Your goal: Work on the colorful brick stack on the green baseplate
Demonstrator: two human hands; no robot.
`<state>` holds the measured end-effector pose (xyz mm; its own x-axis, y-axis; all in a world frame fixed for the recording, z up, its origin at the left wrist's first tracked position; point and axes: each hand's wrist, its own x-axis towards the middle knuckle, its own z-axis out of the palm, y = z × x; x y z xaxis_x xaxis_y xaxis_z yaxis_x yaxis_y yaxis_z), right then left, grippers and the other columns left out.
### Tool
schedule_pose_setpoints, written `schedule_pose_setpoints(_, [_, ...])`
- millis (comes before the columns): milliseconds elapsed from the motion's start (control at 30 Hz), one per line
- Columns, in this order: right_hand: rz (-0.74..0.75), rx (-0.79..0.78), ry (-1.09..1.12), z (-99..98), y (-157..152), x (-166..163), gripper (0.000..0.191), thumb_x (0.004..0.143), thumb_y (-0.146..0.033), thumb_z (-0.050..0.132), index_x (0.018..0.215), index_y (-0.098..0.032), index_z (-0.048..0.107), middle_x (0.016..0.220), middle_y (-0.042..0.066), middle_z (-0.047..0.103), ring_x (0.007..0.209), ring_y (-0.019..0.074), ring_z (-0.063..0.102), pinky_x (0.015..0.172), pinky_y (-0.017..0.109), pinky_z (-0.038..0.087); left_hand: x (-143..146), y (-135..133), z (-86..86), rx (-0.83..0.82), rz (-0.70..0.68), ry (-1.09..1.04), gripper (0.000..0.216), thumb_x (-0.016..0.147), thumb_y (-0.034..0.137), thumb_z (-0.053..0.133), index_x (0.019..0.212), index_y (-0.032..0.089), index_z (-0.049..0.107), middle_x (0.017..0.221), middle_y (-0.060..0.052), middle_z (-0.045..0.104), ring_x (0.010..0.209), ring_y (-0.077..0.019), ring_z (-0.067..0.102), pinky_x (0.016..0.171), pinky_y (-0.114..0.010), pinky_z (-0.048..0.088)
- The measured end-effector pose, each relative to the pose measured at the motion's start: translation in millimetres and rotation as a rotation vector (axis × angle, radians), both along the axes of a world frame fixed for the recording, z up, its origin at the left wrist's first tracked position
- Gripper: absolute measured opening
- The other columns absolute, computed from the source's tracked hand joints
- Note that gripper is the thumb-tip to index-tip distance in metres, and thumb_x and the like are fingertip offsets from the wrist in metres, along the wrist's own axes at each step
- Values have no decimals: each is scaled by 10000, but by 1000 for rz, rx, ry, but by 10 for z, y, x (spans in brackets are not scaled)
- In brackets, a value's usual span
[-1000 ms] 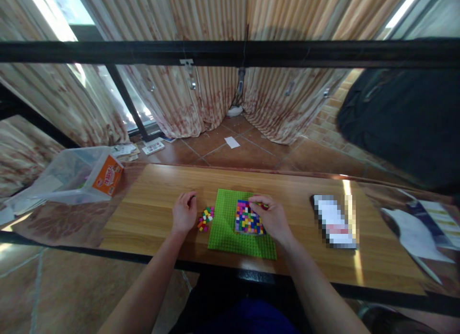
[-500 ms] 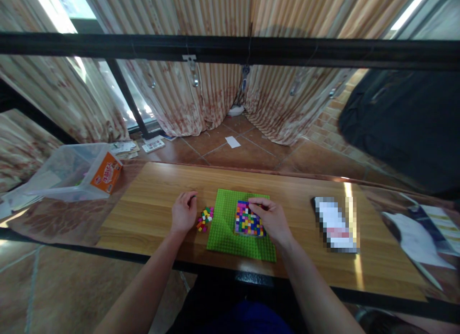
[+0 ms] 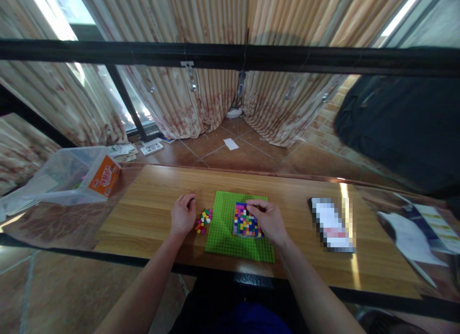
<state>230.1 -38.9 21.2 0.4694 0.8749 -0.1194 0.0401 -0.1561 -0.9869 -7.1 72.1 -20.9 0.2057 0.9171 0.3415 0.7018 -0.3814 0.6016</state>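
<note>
A green studded baseplate (image 3: 224,228) lies on the wooden table (image 3: 151,214) in front of me. On it sits a square patch of small many-coloured bricks (image 3: 243,223). My right hand (image 3: 268,221) rests on the patch's right and far side, fingertips pinched together at its top edge; what they hold is too small to name. My left hand (image 3: 182,214) lies on the table left of the plate, fingers loosely curled, beside a little heap of loose coloured bricks (image 3: 203,220).
A clear plastic tub (image 3: 61,178) with an orange box (image 3: 105,176) stands at the table's left end. A blurred flat object (image 3: 332,224) lies to the right, papers (image 3: 413,233) beyond it. A black bar (image 3: 230,56) crosses overhead; a dark bag (image 3: 402,128) sits at right.
My right hand's fingertips have shifted slightly left along the far edge of the brick patch. The left hand stays put. The view has drifted a little.
</note>
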Motion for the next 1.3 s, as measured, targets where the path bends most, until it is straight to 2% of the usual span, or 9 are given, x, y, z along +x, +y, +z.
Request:
schedule_pose_setpoints(200, [23, 37, -27, -53, -2, 13, 296, 654, -412, 696, 811, -167, 750, 754, 43, 720, 627, 141, 577, 623, 278, 441, 2, 12, 11, 8, -9, 11, 299, 856, 237, 407, 974, 134, 662, 942, -119, 675, 931, -243, 625, 860, -368, 499])
schedule_pose_setpoints(400, [28, 148, 13, -77, 24, 13, 311, 683, -415, 686, 874, -177, 741, 864, 48, 729, 778, 166, 630, 743, 289, 471, -29, 62, -7, 9, -8, 38, 329, 853, 301, 401, 963, 137, 664, 945, -119, 681, 924, -255, 629, 859, -384, 497])
schedule_pose_setpoints(500, [67, 143, -34, -87, 93, 21, 340, 771, -462, 593, 855, -161, 729, 790, 28, 706, 720, 147, 606, 669, 252, 452, -47, 102, -20, -2, -2, 74, 343, 847, 325, 398, 964, 144, 665, 958, -119, 685, 916, -262, 633, 841, -390, 500])
schedule_pose_setpoints(667, [103, 60, -134, -145, 205, 27, 373, 815, -434, 529, 609, -148, 651, 523, -37, 523, 528, 90, 445, 512, 208, 313, -70, 128, -11, -9, 6, 102, 345, 841, 356, 405, 960, 161, 664, 959, -108, 689, 891, -251, 641, 809, -365, 507])
schedule_pose_setpoints(967, [91, 54, -129, -206, 240, -5, 381, 818, -416, 525, 562, -152, 624, 508, -54, 440, 522, 81, 389, 509, 209, 277, -57, 135, 24, -52, 45, 154, 352, 826, 371, 414, 968, 170, 666, 954, -100, 687, 838, -244, 645, 758, -356, 510])
schedule_pose_setpoints(1300, [206, 50, -198, -37, 331, 34, 346, 831, -373, 546, 583, -146, 628, 496, -64, 410, 523, 74, 384, 496, 211, 248, -22, 137, 93, -116, 70, 178, 376, 824, 389, 406, 994, 166, 657, 1017, -113, 678, 899, -259, 640, 768, -364, 505])
